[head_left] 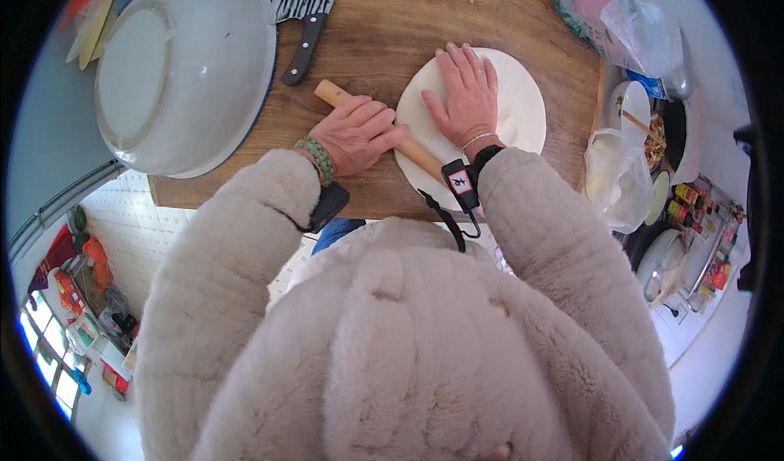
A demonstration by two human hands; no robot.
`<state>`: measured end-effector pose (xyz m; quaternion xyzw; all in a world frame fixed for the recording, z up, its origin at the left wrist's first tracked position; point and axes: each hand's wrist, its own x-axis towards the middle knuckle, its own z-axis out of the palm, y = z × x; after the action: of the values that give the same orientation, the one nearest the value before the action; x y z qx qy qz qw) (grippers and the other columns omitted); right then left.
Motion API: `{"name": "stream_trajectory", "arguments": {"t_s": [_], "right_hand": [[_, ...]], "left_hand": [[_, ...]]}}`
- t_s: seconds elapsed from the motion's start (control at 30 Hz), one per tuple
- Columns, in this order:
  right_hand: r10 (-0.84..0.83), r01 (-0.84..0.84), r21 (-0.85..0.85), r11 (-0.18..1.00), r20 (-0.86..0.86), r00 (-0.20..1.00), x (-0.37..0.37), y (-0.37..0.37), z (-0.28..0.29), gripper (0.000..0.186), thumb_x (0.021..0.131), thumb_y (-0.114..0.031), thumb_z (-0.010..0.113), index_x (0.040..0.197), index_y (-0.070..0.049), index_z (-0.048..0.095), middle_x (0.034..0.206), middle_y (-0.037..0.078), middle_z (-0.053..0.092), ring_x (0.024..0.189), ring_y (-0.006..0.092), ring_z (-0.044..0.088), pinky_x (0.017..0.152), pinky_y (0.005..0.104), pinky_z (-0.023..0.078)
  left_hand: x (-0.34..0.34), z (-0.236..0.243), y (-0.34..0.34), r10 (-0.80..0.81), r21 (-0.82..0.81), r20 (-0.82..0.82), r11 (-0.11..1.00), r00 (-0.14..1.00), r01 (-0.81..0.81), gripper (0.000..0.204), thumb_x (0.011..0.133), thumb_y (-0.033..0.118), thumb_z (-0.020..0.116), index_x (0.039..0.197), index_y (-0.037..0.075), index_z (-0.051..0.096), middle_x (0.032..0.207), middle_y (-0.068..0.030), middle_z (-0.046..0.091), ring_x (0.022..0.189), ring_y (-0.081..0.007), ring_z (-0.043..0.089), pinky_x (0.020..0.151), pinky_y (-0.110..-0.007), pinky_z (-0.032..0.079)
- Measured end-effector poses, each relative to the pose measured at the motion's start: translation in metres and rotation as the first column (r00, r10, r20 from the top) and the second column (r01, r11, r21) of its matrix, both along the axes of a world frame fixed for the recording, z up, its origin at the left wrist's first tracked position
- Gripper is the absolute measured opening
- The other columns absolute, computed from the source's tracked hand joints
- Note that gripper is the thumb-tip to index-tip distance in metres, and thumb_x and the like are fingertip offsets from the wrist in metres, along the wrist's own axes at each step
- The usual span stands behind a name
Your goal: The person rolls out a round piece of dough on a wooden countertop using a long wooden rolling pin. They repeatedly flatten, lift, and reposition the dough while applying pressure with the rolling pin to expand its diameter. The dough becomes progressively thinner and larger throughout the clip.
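A round, flat sheet of pale dough point(519, 93) lies on the wooden table. My right hand point(467, 93) rests flat on it, fingers stretched toward the far edge. A wooden rolling pin point(423, 157) lies slantwise over the dough's near left part. Its far left end sticks out past the dough, and its near right end is hidden behind my right wrist. My left hand point(357, 134) is wrapped round the pin just left of the dough. Both wrists carry bracelets and black straps.
A large white basin point(196, 69) stands upside down at the table's left. A knife with a black handle point(306, 48) lies beside it. Plastic bags point(637, 28) sit at the far right. Past the table's right edge are a bowl with chopsticks point(633, 106) and several bottles.
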<state>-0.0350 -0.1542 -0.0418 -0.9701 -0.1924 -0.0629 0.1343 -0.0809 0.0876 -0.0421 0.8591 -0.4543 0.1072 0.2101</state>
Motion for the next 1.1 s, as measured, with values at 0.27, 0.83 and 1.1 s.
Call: {"name": "stream_trajectory", "arguments": {"t_s": [0.27,0.83,1.1], "right_hand": [[0.015,-0.016,-0.047,0.999,-0.034,0.999,0.014,-0.003,0.006,0.066,0.089,-0.049,0.058,0.142,-0.011,0.049,0.149,0.009,0.046,0.144,0.0269,0.035,0.119,0.0507,0.019],[0.187,-0.187,0.003,0.982,-0.041,0.982,0.002,0.004,0.016,0.067,0.086,-0.050,0.060,0.140,-0.011,0.051,0.148,0.012,0.047,0.142,0.0307,0.036,0.118,0.0518,0.022],[0.283,-0.286,-0.019,0.958,-0.085,0.955,-0.019,0.011,0.006,0.063,0.083,-0.045,0.063,0.137,-0.013,0.054,0.146,0.010,0.048,0.139,0.0292,0.039,0.115,0.0514,0.023]], "left_hand": [[-0.001,0.003,0.000,0.014,0.007,0.019,1.000,1.000,-0.014,0.054,0.069,0.013,0.070,0.122,0.016,0.059,0.114,-0.0069,0.058,0.110,-0.0257,0.057,0.102,-0.045,0.042],[-0.001,0.000,0.002,0.014,-0.083,0.074,0.997,0.997,-0.008,0.040,0.068,0.010,0.064,0.109,0.009,0.062,0.109,-0.0084,0.062,0.104,-0.0270,0.060,0.102,-0.045,0.043],[0.002,-0.006,0.006,-0.006,-0.129,-0.012,0.992,1.000,0.005,0.033,0.068,0.011,0.066,0.101,0.007,0.062,0.102,-0.0083,0.062,0.101,-0.0275,0.060,0.100,-0.045,0.043]]}}
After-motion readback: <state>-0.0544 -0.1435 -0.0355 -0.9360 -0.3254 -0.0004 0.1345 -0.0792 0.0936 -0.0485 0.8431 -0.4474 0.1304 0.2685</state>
